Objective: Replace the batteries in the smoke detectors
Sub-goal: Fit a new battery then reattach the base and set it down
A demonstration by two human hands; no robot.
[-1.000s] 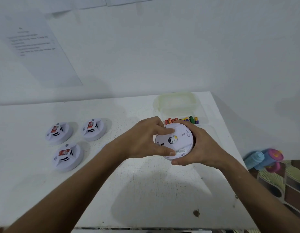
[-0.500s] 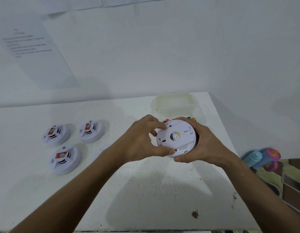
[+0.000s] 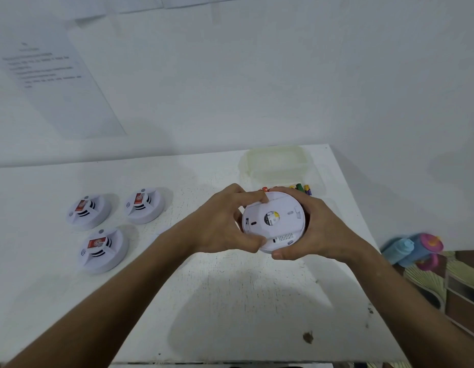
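A round white smoke detector point(image 3: 277, 221) is held above the table with its back plate facing me. My left hand point(image 3: 222, 224) grips its left rim, fingertips on the top and bottom edges. My right hand point(image 3: 318, 229) cups its right side, thumb under the lower edge. Three more white smoke detectors with red labels lie face up at the left: one point(image 3: 88, 211), another point(image 3: 145, 204) and a third point(image 3: 103, 249). Several coloured batteries point(image 3: 303, 188) peek out just behind the held detector.
A translucent plastic container point(image 3: 275, 162) stands at the back right of the white table point(image 3: 230, 301). A printed sheet point(image 3: 57, 75) hangs on the wall at left. Blue and pink bottles point(image 3: 414, 248) lie off the table's right edge.
Both hands have kept hold of the detector and lifted it slightly toward me. The left fingers have shifted along its rim.
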